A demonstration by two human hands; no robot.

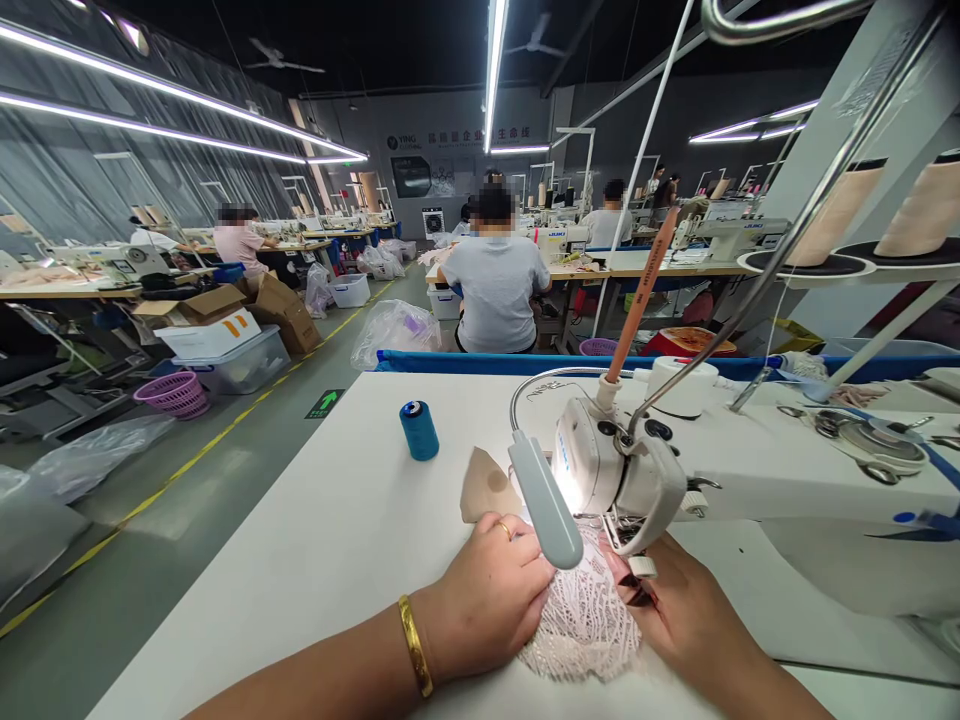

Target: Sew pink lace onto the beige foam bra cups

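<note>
A piece of white lace fabric (585,620) lies bunched under the needle area of a white sewing machine (592,455). My left hand (487,590), with a gold bracelet and ring, grips the lace's left edge with curled fingers. On the other side, my right hand (686,610) is closed at the lace's right edge, close to the presser foot (619,530). Something small and dark shows by its fingertips; I cannot make out what it is. A grey lamp (546,505) shines on the stitching spot and hides part of the lace. Beyond my left hand lies a beige fabric piece (484,485).
A blue thread spool (419,432) stands on the white table (330,520). An orange pencil (641,300) sticks up from the machine head. Large thread cones (840,215) stand at right. Co-workers sit at machines ahead; boxes and a purple basket (172,396) line the aisle.
</note>
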